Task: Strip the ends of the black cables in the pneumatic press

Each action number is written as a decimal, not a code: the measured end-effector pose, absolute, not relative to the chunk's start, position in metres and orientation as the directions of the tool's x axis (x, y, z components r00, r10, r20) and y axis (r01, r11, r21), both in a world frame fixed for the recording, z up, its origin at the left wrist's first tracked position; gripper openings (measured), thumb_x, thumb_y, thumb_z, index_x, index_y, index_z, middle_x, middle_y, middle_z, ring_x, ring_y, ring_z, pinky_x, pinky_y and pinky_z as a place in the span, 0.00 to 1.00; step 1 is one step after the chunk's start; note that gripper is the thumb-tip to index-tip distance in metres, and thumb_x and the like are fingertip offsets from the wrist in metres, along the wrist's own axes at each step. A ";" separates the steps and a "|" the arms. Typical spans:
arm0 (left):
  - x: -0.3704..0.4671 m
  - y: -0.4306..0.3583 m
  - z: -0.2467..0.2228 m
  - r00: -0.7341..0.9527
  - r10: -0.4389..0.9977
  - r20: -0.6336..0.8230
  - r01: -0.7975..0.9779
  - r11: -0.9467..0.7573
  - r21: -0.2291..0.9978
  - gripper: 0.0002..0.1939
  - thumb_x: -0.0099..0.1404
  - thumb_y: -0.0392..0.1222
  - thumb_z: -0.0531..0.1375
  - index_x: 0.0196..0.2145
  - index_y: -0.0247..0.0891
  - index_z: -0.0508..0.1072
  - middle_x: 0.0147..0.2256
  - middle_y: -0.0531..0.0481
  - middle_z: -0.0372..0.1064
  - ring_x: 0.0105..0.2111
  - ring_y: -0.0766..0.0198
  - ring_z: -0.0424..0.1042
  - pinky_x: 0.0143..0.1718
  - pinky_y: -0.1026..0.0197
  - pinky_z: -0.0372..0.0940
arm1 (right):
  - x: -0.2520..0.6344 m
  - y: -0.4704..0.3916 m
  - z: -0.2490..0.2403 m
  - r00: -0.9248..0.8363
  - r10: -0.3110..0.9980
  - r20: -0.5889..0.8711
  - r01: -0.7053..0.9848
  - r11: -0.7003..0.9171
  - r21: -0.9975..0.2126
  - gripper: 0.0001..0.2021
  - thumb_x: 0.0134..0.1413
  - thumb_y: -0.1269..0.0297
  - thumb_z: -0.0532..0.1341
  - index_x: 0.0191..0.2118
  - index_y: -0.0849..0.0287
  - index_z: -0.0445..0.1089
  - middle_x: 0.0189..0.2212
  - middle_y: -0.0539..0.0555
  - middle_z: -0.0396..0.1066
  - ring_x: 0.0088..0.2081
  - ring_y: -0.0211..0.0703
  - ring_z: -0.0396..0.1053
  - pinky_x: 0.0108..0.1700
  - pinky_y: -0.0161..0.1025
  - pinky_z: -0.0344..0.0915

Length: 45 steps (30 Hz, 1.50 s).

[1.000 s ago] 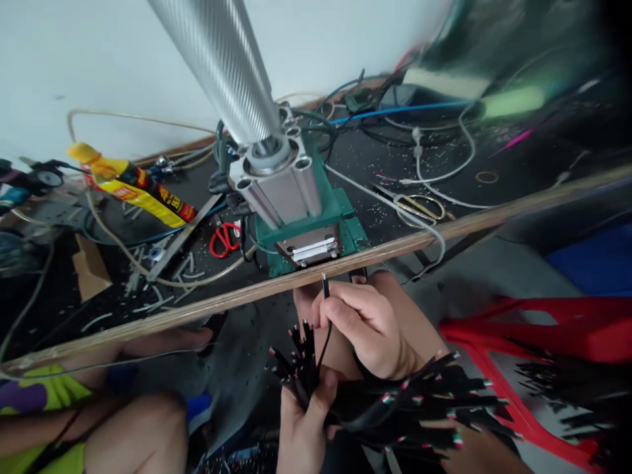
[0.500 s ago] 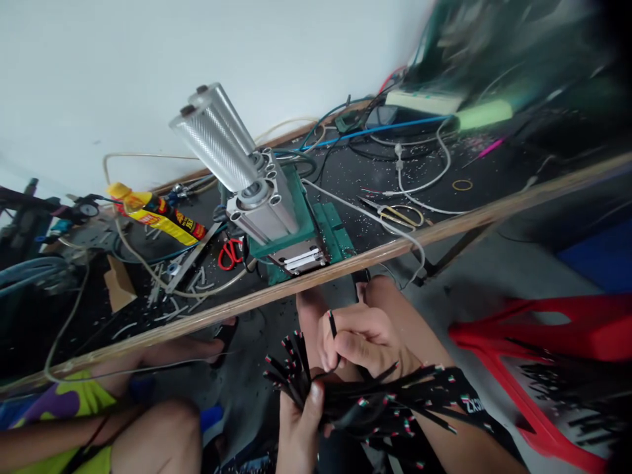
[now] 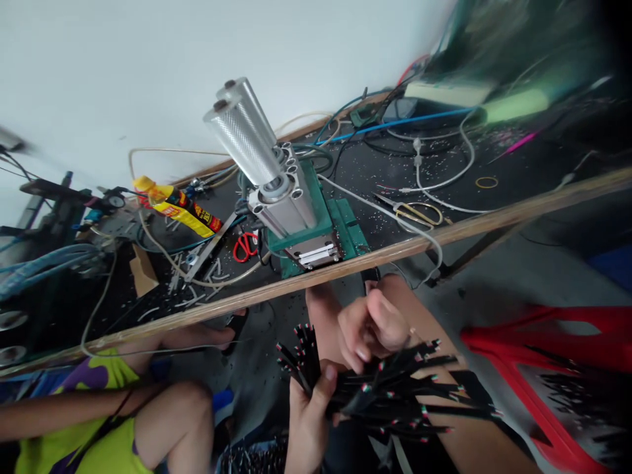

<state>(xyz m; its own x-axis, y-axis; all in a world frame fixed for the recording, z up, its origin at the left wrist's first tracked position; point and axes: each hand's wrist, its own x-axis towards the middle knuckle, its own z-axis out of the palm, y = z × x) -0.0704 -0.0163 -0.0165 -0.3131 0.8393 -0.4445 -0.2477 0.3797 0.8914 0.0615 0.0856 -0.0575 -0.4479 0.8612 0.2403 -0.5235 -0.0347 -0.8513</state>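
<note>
A thick bundle of short black cables [image 3: 390, 388], with red, green and white wire tips at the ends, lies across my lap. My left hand [image 3: 313, 411] is wrapped round it near its left end, thumb on top. Just above the bundle is my right hand [image 3: 370, 326], its fingers curled inward and slightly blurred; whether something is between them is hidden.
Ahead is the bench edge [image 3: 424, 245], with a green press [image 3: 296, 204], gold-handled scissors [image 3: 419, 214], red scissors [image 3: 245, 247] and a yellow bottle [image 3: 185, 210]. A red stool [image 3: 523, 388] holding more cables stands right. Another person's knee [image 3: 172, 418] is at left.
The view has shifted, so the bench things sit further right. The single cable that stood up between my right thumb and fingers no longer shows there, and that hand has turned.
</note>
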 end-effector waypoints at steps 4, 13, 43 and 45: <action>-0.071 -0.018 -0.020 -0.342 0.804 -0.486 -0.298 0.398 0.868 0.37 0.42 0.71 0.85 0.33 0.35 0.85 0.21 0.57 0.68 0.17 0.71 0.61 0.16 0.71 0.56 | 0.058 0.089 -0.058 -0.514 0.848 0.124 -0.443 -0.139 -0.886 0.19 0.63 0.43 0.74 0.38 0.57 0.83 0.26 0.52 0.75 0.25 0.41 0.70 0.29 0.37 0.64; -0.079 -0.018 -0.023 -0.282 0.806 -0.520 -0.283 0.448 0.848 0.37 0.46 0.71 0.84 0.37 0.36 0.83 0.24 0.56 0.72 0.19 0.70 0.62 0.19 0.69 0.59 | 0.052 0.081 -0.054 -0.632 0.763 0.133 -0.368 -0.145 -0.918 0.19 0.68 0.48 0.69 0.32 0.57 0.72 0.25 0.48 0.71 0.27 0.37 0.65 0.28 0.33 0.59; -0.075 0.014 -0.021 -0.113 0.851 -0.513 -0.186 0.489 0.852 0.16 0.57 0.51 0.81 0.26 0.43 0.81 0.19 0.57 0.64 0.18 0.66 0.58 0.17 0.65 0.54 | 0.036 0.122 -0.007 0.050 0.999 0.022 -0.261 0.034 -0.965 0.21 0.73 0.55 0.67 0.26 0.52 0.68 0.21 0.45 0.63 0.29 0.42 0.77 0.35 0.38 0.74; -0.075 0.013 -0.021 -0.136 0.849 -0.511 -0.197 0.482 0.854 0.15 0.56 0.51 0.81 0.29 0.44 0.82 0.18 0.57 0.65 0.18 0.64 0.59 0.16 0.64 0.54 | 0.036 0.123 -0.006 0.049 0.999 0.016 -0.234 0.027 -0.972 0.21 0.74 0.57 0.66 0.25 0.53 0.67 0.22 0.45 0.63 0.29 0.41 0.77 0.36 0.38 0.75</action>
<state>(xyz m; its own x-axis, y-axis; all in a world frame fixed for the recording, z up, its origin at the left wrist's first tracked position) -0.0746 0.0133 -0.0206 -0.1359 0.8490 -0.5106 -0.1975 0.4819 0.8537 0.0358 0.1229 -0.0065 0.0487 0.9987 0.0161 -0.2338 0.0271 -0.9719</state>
